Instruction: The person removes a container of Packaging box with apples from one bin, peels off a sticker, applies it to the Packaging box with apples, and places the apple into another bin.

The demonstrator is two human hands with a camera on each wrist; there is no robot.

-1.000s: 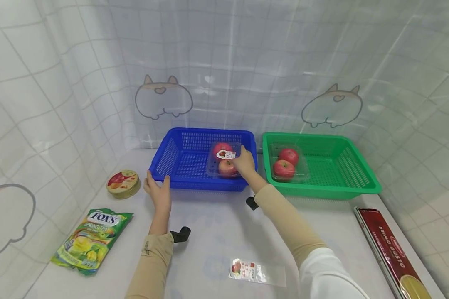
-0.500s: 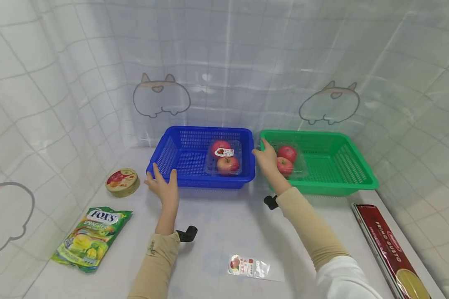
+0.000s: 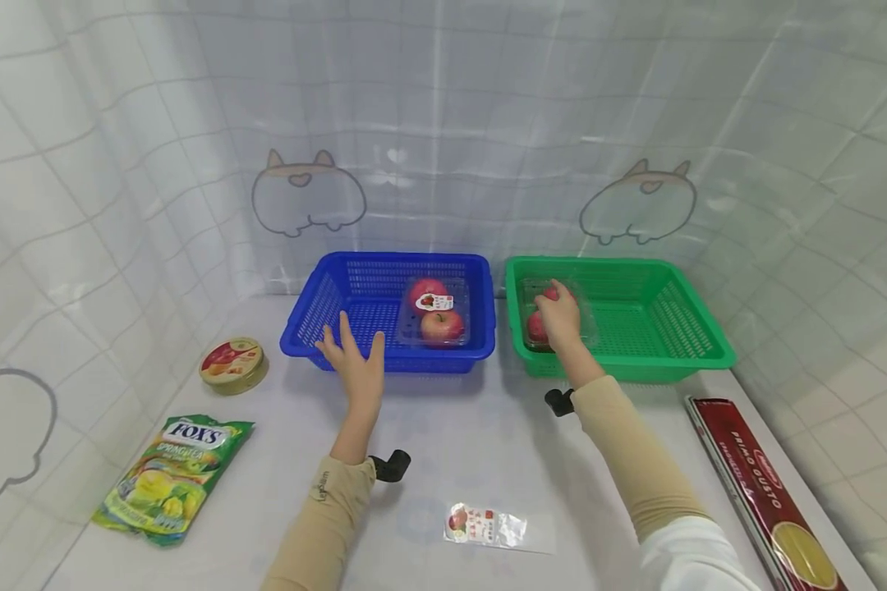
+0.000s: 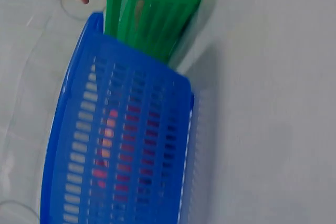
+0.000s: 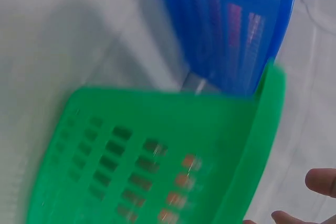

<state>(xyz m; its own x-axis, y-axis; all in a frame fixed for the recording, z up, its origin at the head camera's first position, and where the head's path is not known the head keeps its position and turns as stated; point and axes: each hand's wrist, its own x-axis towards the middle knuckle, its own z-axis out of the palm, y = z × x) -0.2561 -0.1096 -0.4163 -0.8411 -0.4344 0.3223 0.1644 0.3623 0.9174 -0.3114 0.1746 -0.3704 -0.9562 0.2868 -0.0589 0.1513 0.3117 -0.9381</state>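
Observation:
My left hand (image 3: 358, 373) hovers at the front of the blue basket (image 3: 392, 363), fingers spread and holding nothing. Inside that basket, on its right side, sits a clear plastic box (image 3: 457, 328) with two red apples and a label (image 3: 434, 302) on its lid. My right hand (image 3: 562, 322) is over the left part of the green basket (image 3: 636, 369), above a second clear box (image 3: 585, 316) of apples (image 3: 537, 328), which it partly hides. In the right wrist view its thumb (image 5: 321, 182) and fingers stand apart; whether they touch the box cannot be told.
A printed label strip in clear film (image 3: 488, 527) lies at the front. On the left are a round tin (image 3: 232, 365) and a green Fox's candy bag (image 3: 173, 478). A red spaghetti pack (image 3: 765, 492) lies on the right. Tile-patterned sheeting (image 3: 443, 148) surrounds the table.
My right hand has left the box in the blue basket and moved right, over the apples in the green one. The left hand has come off the blue rim and shifted right.

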